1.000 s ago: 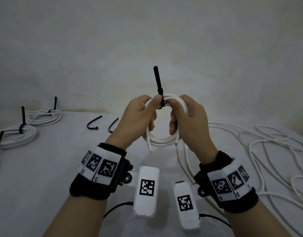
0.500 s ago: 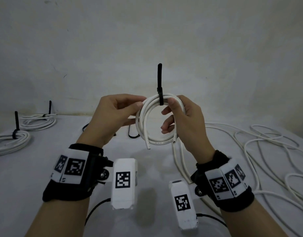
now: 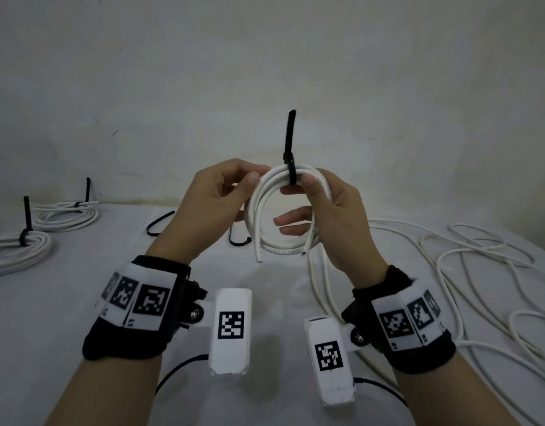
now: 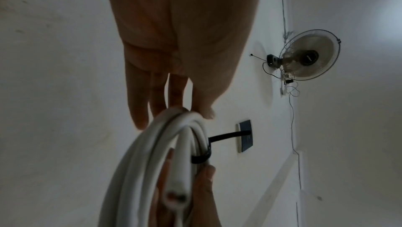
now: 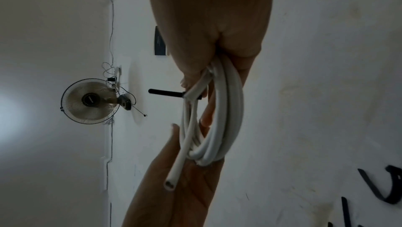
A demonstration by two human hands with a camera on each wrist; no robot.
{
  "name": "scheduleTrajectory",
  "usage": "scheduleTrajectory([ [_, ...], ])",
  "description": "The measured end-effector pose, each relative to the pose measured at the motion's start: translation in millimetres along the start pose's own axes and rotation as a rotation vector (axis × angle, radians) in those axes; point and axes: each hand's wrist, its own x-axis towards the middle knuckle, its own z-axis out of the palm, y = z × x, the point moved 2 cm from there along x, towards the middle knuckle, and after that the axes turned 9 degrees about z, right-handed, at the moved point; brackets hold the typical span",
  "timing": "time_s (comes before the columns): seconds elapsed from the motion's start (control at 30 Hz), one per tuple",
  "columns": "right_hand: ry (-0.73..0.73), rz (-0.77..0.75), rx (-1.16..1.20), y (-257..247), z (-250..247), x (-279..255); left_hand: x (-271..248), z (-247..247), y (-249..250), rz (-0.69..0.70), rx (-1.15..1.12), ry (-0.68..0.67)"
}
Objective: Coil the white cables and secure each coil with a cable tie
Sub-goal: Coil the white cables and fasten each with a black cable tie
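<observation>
- Your right hand [image 3: 332,216] pinches the tied coil [image 3: 283,216] beside its cable tie [image 3: 290,149].
- Your left hand [image 3: 213,204] grips the coil's left side between thumb and fingers.
- Only the wrist views show a wall fan [image 4: 309,57].

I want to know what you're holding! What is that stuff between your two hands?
In the head view, a white cable coil sits between the left hand and right hand, with a black cable tie round its top.

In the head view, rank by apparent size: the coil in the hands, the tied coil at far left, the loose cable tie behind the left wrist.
1. Held coil, though nearness inflates it.
2. Far-left tied coil, partly cropped.
3. Loose cable tie.
</observation>
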Motion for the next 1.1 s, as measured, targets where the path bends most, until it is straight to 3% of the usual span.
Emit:
scheduleTrajectory([
  [0.1,0.032,-0.006,-0.012,-1,-3,1,-2,2,3,-0.003,0.092,-0.079],
  [0.3,-0.004,0.025,-0.032,4,6,-2,-4,0,8,0.193,0.344,0.039],
  [0.57,0.031,0.024,-0.034,3,6,-1,-3,2,6,0.243,0.363,0.044],
  [0.77,0.072,0.021,-0.055,3,5,1,-1,19,-8,-0.187,-0.091,-0.064],
  [0.87,0.032,-0.041,-0.218,1,-3,5,0,18,-9,-0.225,-0.157,0.023],
  [1.03,-0.303,-0.172,-0.394,-14,-23,1,3,8,-5,-0.226,-0.26,0.16],
  [1.1,-0.319,-0.169,-0.439,-15,-24,0,3,6,-3,-0.225,-0.279,0.167],
])
